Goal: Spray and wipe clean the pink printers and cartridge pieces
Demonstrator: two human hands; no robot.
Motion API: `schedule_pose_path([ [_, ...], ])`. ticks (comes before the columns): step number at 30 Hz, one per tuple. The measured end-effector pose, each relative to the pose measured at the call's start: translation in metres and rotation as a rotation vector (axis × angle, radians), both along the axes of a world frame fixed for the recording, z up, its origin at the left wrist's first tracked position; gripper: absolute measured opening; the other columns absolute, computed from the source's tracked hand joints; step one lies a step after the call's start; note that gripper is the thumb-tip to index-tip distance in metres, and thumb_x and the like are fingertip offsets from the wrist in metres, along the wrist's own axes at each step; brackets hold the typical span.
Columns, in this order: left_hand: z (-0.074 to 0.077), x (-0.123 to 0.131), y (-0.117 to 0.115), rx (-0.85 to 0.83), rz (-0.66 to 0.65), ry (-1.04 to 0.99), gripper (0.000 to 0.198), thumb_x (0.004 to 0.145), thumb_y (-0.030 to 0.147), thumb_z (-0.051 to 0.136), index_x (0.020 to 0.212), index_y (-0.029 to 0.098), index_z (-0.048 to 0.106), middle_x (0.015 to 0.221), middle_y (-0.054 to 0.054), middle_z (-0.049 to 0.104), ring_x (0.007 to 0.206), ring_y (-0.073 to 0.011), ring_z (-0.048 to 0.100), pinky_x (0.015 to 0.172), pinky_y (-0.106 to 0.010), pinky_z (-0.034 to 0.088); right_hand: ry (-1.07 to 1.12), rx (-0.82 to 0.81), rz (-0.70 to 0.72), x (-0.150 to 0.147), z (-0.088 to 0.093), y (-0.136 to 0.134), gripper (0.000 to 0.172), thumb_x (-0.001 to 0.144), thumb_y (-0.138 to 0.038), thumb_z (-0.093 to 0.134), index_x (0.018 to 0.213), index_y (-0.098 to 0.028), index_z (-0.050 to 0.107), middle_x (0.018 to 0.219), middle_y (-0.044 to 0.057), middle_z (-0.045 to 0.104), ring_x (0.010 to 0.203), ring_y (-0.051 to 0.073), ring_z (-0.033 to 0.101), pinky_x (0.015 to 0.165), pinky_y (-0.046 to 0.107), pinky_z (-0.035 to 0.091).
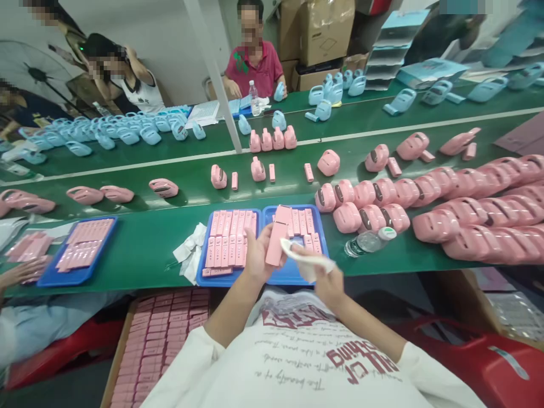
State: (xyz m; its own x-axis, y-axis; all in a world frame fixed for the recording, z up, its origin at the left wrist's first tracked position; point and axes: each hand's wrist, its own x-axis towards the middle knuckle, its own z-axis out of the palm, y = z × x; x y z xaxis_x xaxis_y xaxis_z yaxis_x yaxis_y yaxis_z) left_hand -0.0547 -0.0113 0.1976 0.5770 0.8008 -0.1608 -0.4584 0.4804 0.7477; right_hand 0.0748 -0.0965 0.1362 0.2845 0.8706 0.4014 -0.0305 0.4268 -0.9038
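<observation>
Green table, blue trays, pink part

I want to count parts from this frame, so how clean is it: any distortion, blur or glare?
Head view: wide-angle bending curves the white line and stretches the pink housings at the right edge. The same view's light is even, with faint shadows and no strong glare. There too, the left hand with its pink panel and the right hand with the white cloth look slightly soft.

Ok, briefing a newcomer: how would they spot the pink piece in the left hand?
Find the green table, then its rightmost blue tray. Over it the left hand holds the pink piece: the only one lifted off a tray, a white cloth touching it.
</observation>
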Motion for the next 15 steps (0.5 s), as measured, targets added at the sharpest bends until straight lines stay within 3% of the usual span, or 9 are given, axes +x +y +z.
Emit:
schedule_pose_path([
  [4, 0.004, 0.0, -0.002, -0.001, -0.08, -0.057, 0.069, 0.074, 0.084, 0.041, 0.09, 0.018, 0.051, 0.073, 0.0, 0.061, 0.033, -0.0069, 0.046, 0.027, -0.019, 0.028, 0.555, -0.352, -0.3, 0.02, 0.01, 0.017, 0.041, 0.09, -0.051, 0.052, 0.103, -0.015, 0.068, 0.102, 0.01, 0.074, 0.092, 0.023, 0.072, 0.083, 0.04, 0.06],
  [8, 0.005, 0.003, -0.006, 0.021, -0.112, -0.064, 0.066, 0.073, 0.081, 0.049, 0.089, 0.018, 0.049, 0.072, 0.002, 0.06, 0.033, -0.0064, 0.047, 0.026, -0.018, 0.03, 0.777, -0.393, -0.43, 0.036, 0.037, 0.032, 0.032, 0.081, -0.044, 0.067, 0.096, -0.016, 0.069, 0.105, 0.008, 0.073, 0.097, 0.02, 0.069, 0.08, 0.033, 0.06],
  [12, 0.002, 0.009, -0.01, 0.04, -0.109, -0.034, 0.054, 0.07, 0.065, 0.071, 0.086, 0.019, 0.047, 0.07, 0.004, 0.06, 0.034, -0.0058, 0.048, 0.028, -0.018, 0.032, 0.644, -0.318, -0.416, 0.022, 0.05, 0.03, 0.037, 0.079, -0.05, 0.067, 0.094, -0.016, 0.069, 0.095, 0.006, 0.074, 0.093, 0.021, 0.07, 0.08, 0.034, 0.06],
  [15, -0.002, 0.015, -0.014, 0.01, -0.096, 0.011, 0.05, 0.07, 0.059, 0.073, 0.087, 0.019, 0.049, 0.072, 0.003, 0.063, 0.039, -0.0081, 0.053, 0.033, -0.02, 0.037, 0.253, -0.305, -0.231, 0.005, 0.047, 0.025, 0.045, 0.084, -0.056, 0.058, 0.104, -0.018, 0.07, 0.099, 0.008, 0.074, 0.093, 0.024, 0.07, 0.081, 0.038, 0.06],
])
